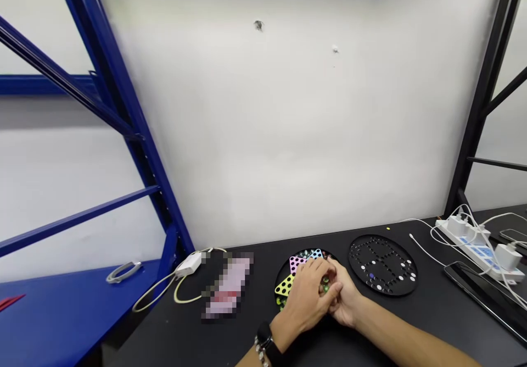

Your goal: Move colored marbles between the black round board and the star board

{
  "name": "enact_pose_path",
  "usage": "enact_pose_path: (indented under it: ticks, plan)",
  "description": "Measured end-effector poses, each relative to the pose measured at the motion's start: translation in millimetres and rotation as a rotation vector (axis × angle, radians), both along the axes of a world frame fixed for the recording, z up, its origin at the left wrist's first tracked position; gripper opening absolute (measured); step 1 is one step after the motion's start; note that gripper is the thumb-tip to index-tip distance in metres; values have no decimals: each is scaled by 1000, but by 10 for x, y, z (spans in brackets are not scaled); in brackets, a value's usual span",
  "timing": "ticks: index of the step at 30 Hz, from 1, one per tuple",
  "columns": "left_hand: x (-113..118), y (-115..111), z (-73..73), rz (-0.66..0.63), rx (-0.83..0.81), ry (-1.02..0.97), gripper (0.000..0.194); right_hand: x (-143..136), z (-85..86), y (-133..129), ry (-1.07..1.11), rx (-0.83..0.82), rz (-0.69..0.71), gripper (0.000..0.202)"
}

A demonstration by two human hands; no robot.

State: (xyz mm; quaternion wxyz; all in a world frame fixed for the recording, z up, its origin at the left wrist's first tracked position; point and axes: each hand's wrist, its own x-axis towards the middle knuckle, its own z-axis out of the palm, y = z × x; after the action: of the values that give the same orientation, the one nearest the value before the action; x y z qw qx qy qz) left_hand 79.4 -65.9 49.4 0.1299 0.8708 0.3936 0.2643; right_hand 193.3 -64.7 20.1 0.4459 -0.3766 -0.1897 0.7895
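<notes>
A round Chinese checkers board (278, 277) lies on the black table, with pink, blue and yellow triangular fields of holes. Glass marbles sit around its edge, and a few green marbles (325, 284) show in the gap between my hands; whether they lie on the board or in a palm I cannot tell. My left hand (307, 289) is over the board, fingers and thumb curled towards the right one. Against it rests my right hand (345, 296), cupped on the board's right side, its fingers partly covered. The hands hide most of the board's lower right.
To the right lies a round black tray (382, 290) with holes and several white pieces and a blue one. Farther right are a power strip (480, 251) with chargers and a dark tablet (486, 301). A white adapter (189, 265) with cable and a blurred pink packet (230, 287) lie left.
</notes>
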Motion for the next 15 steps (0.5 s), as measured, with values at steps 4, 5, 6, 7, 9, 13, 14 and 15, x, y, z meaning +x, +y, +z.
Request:
enact_pose_path:
  ticks: [4,5,6,7,9,13,14,15]
  plan:
    - [-10,-2,-54,-22,13,1,21,9,63,37,66,-93,-38,44]
    - [-8,-8,-69,-20,18,-5,22,15,57,56,46,-76,-22,45]
    - [-11,-12,-79,-21,25,-16,23,34,49,83,12,-37,-14,47]
    - [-23,-14,-84,-26,31,-27,27,75,41,120,-48,26,-19,47]
    - [-84,2,-81,-29,35,-33,40,237,33,218,-275,219,-96,49]
    - [-351,139,-66,23,-11,90,57,825,9,424,-1210,662,-284,50]
    - [-434,189,-67,17,-41,145,62,979,-14,463,-1457,685,-268,46]
    - [-515,238,-70,2,-90,212,70,1117,-44,496,-1653,655,-233,42]
